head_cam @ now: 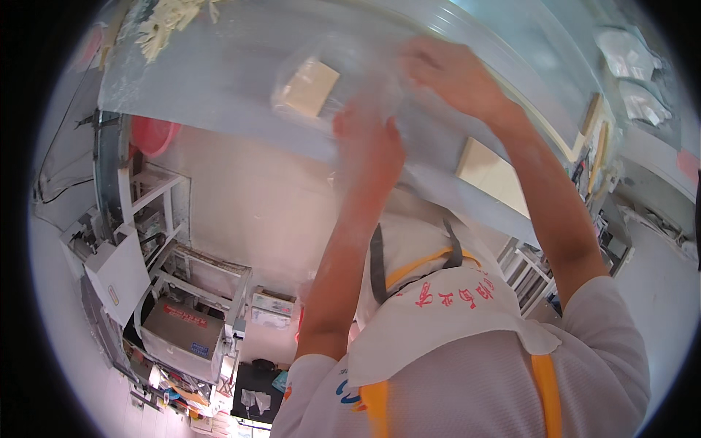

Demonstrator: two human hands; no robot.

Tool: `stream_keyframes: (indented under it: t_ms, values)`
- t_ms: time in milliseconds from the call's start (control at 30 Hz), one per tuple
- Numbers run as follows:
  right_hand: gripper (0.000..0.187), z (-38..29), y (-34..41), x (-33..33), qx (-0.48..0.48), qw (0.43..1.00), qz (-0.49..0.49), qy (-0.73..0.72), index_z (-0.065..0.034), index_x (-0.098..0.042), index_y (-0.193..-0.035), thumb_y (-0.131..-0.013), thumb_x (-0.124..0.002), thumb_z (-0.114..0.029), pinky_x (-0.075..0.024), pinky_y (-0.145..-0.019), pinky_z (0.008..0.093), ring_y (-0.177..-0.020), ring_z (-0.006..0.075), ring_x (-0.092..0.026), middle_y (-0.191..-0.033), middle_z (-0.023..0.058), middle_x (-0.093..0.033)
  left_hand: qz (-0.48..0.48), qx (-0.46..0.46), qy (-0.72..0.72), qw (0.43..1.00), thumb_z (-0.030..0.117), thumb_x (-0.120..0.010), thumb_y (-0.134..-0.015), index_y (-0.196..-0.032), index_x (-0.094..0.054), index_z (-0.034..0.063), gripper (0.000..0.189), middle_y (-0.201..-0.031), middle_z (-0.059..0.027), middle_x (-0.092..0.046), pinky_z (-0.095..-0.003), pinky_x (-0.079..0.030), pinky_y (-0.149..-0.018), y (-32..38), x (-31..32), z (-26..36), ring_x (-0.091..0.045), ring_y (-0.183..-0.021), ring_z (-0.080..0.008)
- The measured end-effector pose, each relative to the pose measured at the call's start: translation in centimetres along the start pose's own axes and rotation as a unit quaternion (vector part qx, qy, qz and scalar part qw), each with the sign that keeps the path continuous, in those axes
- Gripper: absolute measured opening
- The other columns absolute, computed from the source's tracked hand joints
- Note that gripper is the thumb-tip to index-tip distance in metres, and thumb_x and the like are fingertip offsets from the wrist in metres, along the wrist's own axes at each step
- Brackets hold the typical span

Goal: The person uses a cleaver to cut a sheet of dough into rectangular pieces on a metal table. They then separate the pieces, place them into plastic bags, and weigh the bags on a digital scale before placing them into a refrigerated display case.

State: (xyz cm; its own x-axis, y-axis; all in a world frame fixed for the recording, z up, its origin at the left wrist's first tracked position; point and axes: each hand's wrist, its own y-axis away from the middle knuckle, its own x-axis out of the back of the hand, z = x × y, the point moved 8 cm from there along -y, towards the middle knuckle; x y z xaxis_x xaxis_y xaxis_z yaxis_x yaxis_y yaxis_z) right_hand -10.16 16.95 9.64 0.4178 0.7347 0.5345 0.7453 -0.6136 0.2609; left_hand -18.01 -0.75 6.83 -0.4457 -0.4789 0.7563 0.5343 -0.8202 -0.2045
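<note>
A pale, flat rectangular block [312,87] lies inside a clear plastic bag [282,101] on the grey worktop. My left hand [372,134], blurred, is closed on the bag's loose film to the right of the block. Farther right and higher in the picture is my right hand [452,76], its fingers curled beside the blurred film; whether it grips the film cannot be told. A second pale block [493,172] lies near the worktop's front edge, under my right forearm, partly hidden by it.
Pale cut strips [170,22] lie at the worktop's far left. A long pale-edged frame [539,123] runs along the right. Below the worktop are a pink basin [153,134], a white metal frame [208,257] and a cardboard box [183,328]. Filled clear bags [627,55] are at upper right.
</note>
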Motion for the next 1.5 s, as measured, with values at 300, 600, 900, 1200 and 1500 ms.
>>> stream_keyframes:
  t_ms: [300, 600, 900, 1200, 1500]
  values:
    - [0.022, 18.4, 17.3, 1.3, -0.091, 0.981, 0.026, 0.168, -0.0047, -0.07, -0.121, -0.103, -0.067, -0.017, -0.0521, -0.1, 0.0475, -0.116, 0.0403, -0.062, -0.12, 0.0178, -0.068, -0.154, 0.452, 0.36, 0.802, 0.014, -0.082, -0.094, -0.117, -0.063, 0.0017, 0.032, -0.112, -0.0069, -0.068, -0.0333, -0.052, -0.096, 24.0, -8.0, -0.4, -0.065, -0.104, -0.0195]
    - [0.02, 15.9, 23.4, -7.1, -0.083, 0.988, 0.041, 0.121, -0.003, -0.072, -0.114, -0.101, -0.068, -0.017, -0.0529, -0.092, 0.0483, -0.104, 0.0398, -0.066, -0.108, 0.0172, -0.07, -0.107, 0.503, 0.657, 0.552, 0.013, -0.08, -0.101, -0.139, -0.06, -0.0063, 0.047, -0.125, -0.0092, -0.072, -0.0304, -0.05, -0.103, 28.7, -16.3, 5.1, -0.065, -0.117, -0.0165]
    - [0.026, 15.4, 28.3, -1.3, -0.183, 0.971, 0.101, -0.116, -0.0001, -0.074, -0.12, -0.108, -0.063, -0.021, -0.057, -0.084, 0.0368, -0.091, 0.0247, -0.074, -0.1, 0.0129, -0.078, -0.111, 0.487, 0.594, 0.63, 0.009, -0.08, -0.099, -0.128, -0.072, -0.0057, 0.033, -0.117, -0.0071, -0.078, -0.0283, -0.057, -0.089, 22.4, -6.6, 5.4, -0.073, -0.102, -0.0129]
    - [0.028, 16.2, 31.9, 7.5, -0.214, 0.924, 0.197, -0.247, 0.0036, -0.072, -0.121, -0.113, -0.061, -0.021, -0.0579, -0.086, 0.0299, -0.089, 0.0136, -0.071, -0.099, 0.0079, -0.076, -0.258, 0.24, 0.177, 0.919, 0.009, -0.084, -0.091, -0.101, -0.082, -0.0012, 0.014, -0.082, 0.0019, -0.072, -0.0264, -0.044, -0.061, 8.5, -2.4, 6.8, -0.057, -0.069, -0.0049]
    - [0.028, 16.2, 31.0, 8.0, -0.171, 0.904, 0.22, -0.325, 0.0012, -0.071, -0.124, -0.113, -0.06, -0.023, -0.0586, -0.088, 0.0305, -0.091, 0.0161, -0.073, -0.102, 0.0095, -0.077, -0.299, 0.116, 0.071, 0.944, 0.005, -0.084, -0.089, -0.104, -0.082, -0.002, 0.017, -0.086, -0.0001, -0.075, -0.0282, -0.049, -0.067, 2.3, -1.7, 14.2, -0.062, -0.072, -0.0086]
